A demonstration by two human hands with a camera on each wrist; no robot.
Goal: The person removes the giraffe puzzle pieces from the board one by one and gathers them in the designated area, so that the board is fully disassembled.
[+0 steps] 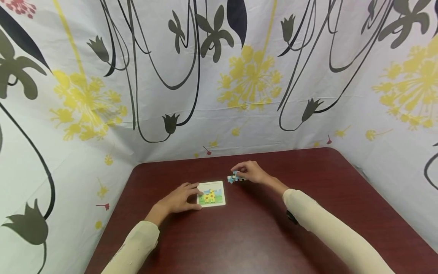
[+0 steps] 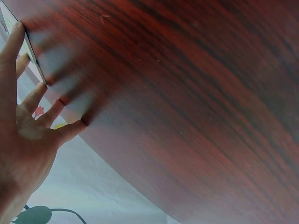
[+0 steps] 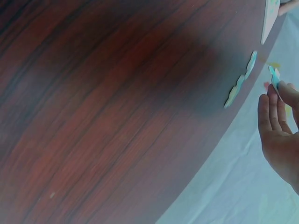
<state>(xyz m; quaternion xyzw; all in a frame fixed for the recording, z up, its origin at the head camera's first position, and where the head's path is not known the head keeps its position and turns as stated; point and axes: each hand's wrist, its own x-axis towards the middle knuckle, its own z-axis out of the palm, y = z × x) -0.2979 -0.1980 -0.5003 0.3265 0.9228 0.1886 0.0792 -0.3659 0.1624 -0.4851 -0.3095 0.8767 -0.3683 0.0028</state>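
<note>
A small white-rimmed puzzle board (image 1: 224, 193) with a yellow giraffe picture (image 1: 209, 196) lies flat on the table. My left hand (image 1: 182, 197) rests at its left side, fingers spread, with thumb and fingertips at the rim and one finger over the picture. To the right of the board, my right hand (image 1: 251, 172) pinches a light-blue jigsaw piece (image 3: 274, 74) between thumb and fingers. Below that hand, more jigsaw pieces (image 3: 241, 80) lie on the table in a row, partly covered by the hand in the head view.
The dark red wood-grain table (image 1: 219, 236) has a rounded far edge. Behind it and along both sides hangs a white cloth (image 1: 205, 95) with printed flowers and vines.
</note>
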